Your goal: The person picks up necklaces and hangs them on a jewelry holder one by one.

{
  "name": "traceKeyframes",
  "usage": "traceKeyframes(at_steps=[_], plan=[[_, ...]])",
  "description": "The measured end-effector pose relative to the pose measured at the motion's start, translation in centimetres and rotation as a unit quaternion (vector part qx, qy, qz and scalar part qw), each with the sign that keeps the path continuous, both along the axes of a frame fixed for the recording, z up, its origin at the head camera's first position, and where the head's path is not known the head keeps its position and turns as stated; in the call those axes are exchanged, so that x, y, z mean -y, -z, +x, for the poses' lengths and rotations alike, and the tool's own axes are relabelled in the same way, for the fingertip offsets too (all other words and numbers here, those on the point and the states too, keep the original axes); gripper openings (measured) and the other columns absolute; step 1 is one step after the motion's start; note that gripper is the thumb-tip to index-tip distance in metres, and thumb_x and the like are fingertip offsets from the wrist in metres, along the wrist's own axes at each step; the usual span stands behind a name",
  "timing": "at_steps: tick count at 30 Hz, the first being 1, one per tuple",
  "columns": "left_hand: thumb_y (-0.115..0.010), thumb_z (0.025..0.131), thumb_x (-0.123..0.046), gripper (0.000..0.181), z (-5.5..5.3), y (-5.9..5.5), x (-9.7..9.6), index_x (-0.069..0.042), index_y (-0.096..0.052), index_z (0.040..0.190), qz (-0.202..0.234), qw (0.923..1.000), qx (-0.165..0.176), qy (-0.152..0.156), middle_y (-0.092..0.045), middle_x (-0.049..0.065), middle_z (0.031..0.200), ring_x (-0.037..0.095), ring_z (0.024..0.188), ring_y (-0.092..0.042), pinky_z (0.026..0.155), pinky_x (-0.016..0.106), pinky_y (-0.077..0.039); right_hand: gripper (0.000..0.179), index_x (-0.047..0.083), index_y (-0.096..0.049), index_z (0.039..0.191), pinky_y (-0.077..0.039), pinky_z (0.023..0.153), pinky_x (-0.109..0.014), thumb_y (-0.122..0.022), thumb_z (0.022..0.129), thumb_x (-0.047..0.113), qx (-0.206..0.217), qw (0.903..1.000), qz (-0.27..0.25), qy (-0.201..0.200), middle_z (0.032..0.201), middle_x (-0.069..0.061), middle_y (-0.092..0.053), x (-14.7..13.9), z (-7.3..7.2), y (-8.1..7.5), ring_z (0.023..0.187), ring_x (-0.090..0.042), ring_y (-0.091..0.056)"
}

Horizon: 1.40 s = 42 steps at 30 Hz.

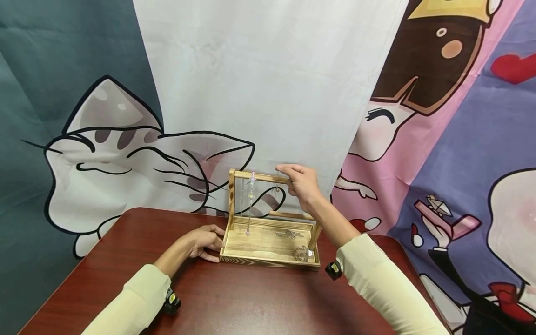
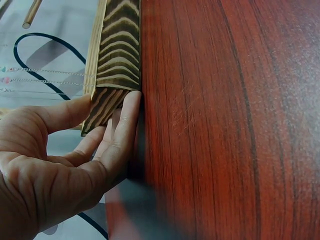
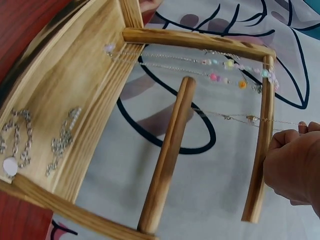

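Pinching the top of a fine pendant necklace (image 3: 251, 119) with my right hand (image 1: 299, 183), fingertips drawn together, I am holding it just below the centre of the head view. Its long axis is running down from my grip, crossing the top rod (image 1: 265, 177); whether it is looping over, I cannot tell. My left hand (image 1: 206, 240), farther off, is gripping the wooden tray (image 1: 268, 263).

Looks like a staged indoor set, judging by the cartoon-printed cloth backdrop (image 1: 268, 83) hung behind a reddish-brown wood-grain table (image 1: 268, 298).
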<state>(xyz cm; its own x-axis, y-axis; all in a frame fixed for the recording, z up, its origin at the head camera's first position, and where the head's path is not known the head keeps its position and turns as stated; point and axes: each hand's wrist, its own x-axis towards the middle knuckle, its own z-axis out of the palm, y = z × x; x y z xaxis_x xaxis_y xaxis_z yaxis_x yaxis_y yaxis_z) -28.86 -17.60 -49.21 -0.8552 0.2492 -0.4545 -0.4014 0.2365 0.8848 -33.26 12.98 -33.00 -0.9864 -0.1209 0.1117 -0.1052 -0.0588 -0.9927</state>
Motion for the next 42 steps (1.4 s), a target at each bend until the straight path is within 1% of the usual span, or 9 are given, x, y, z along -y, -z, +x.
traceKeyframes(at_steps=[8, 12, 21, 25, 31, 34, 36, 38, 42], plan=[[-0.065, 0.099, 0.006, 0.051, 0.1, -0.2, -0.3, 0.005, -0.047, 0.147, -0.001, 1.0, -0.002, 0.005, -0.074, 0.024, 0.122, 0.024, 0.103, -0.076, 0.082, 0.047, -0.074, 0.022, 0.003, -0.084, 0.121, -0.02, 0.047, -0.019, -0.076, 0.108, 0.018, 0.011, 0.9999, -0.005, -0.002, 0.051, 0.012, -0.039, 1.4, -0.1, 1.0, 0.048, -0.004, -0.024], [-0.065, 0.099, 0.006, 0.051, 0.1, -0.1, -0.3, 0.005, -0.047, 0.147, -0.004, 1.0, -0.004, 0.005, -0.074, 0.024, 0.121, 0.025, 0.103, -0.076, 0.082, 0.047, -0.074, 0.025, 0.002, -0.084, 0.123, -0.021, 0.047, -0.018, -0.078, 0.107, 0.021, 0.018, 0.9998, 0.007, -0.002, 0.059, 0.013, -0.048, 1.7, -0.1, 1.6, 0.048, -0.003, -0.024], [-0.065, 0.099, 0.007, 0.051, 0.0, -0.2, -0.3, 0.004, -0.048, 0.147, -0.006, 1.0, -0.003, 0.002, -0.074, 0.024, 0.121, 0.025, 0.104, -0.076, 0.083, 0.048, -0.074, 0.031, 0.001, -0.083, 0.129, -0.02, 0.048, -0.019, -0.078, 0.107, 0.024, 0.032, 0.9991, 0.028, -0.003, 0.05, 0.014, -0.031, 1.5, 0.4, 2.8, 0.049, -0.005, -0.021], [-0.065, 0.099, 0.006, 0.051, 0.1, -0.1, -0.2, 0.004, -0.047, 0.147, -0.005, 1.0, -0.003, 0.002, -0.074, 0.023, 0.121, 0.025, 0.104, -0.076, 0.083, 0.048, -0.073, 0.024, 0.007, -0.087, 0.119, -0.019, 0.049, -0.019, -0.079, 0.106, 0.025, 0.036, 0.9987, 0.034, -0.006, 0.05, 0.013, -0.029, 1.4, 0.6, 3.3, 0.049, -0.005, -0.019], [-0.065, 0.099, 0.006, 0.051, 0.3, 0.0, -0.2, 0.004, -0.047, 0.147, 0.0, 1.0, -0.002, 0.005, -0.075, 0.023, 0.12, 0.024, 0.102, -0.076, 0.082, 0.047, -0.073, 0.038, -0.002, -0.079, 0.134, -0.018, 0.049, -0.02, -0.077, 0.107, 0.025, 0.044, 0.9979, 0.047, -0.008, 0.049, 0.012, -0.028, 1.2, 1.0, 3.9, 0.049, -0.006, -0.018], [-0.065, 0.099, 0.006, 0.052, 0.2, 0.0, -0.1, 0.004, -0.046, 0.147, -0.001, 1.0, -0.003, 0.008, -0.075, 0.023, 0.12, 0.025, 0.103, -0.076, 0.082, 0.047, -0.073, 0.039, -0.002, -0.078, 0.136, -0.018, 0.048, -0.02, -0.077, 0.108, 0.025, 0.043, 0.9979, 0.047, -0.01, 0.05, 0.012, -0.027, 1.1, 1.2, 4.2, 0.048, -0.006, -0.017], [-0.065, 0.099, 0.006, 0.052, 0.2, -0.1, 0.0, 0.004, -0.046, 0.148, 0.001, 1.0, -0.001, 0.007, -0.076, 0.023, 0.12, 0.025, 0.104, -0.076, 0.082, 0.047, -0.073, 0.038, 0.0, -0.078, 0.136, -0.022, 0.048, -0.021, -0.076, 0.108, 0.025, 0.05, 0.9975, 0.047, -0.014, 0.05, 0.012, -0.028, 1.0, 1.3, 4.5, 0.048, -0.006, -0.018], [-0.065, 0.099, 0.006, 0.052, 0.2, -0.1, 0.1, 0.005, -0.046, 0.148, 0.001, 1.0, -0.002, 0.009, -0.076, 0.024, 0.12, 0.025, 0.104, -0.076, 0.083, 0.048, -0.073, 0.038, -0.001, -0.077, 0.137, -0.039, 0.049, -0.018, -0.075, 0.108, 0.023, 0.058, 0.9974, 0.039, -0.019, 0.051, 0.011, -0.03, 0.9, 1.6, 4.8, 0.048, -0.006, -0.021], [-0.065, 0.099, 0.006, 0.051, 0.3, -0.1, 0.1, 0.004, -0.046, 0.147, 0.0, 0.9999, -0.005, 0.009, -0.076, 0.024, 0.121, 0.025, 0.104, -0.076, 0.083, 0.049, -0.073, 0.037, -0.004, -0.077, 0.135, -0.041, 0.05, -0.018, -0.074, 0.108, 0.021, 0.057, 0.9974, 0.036, -0.025, 0.053, 0.009, -0.034, 0.7, 1.9, 5.7, 0.049, -0.007, -0.024]])
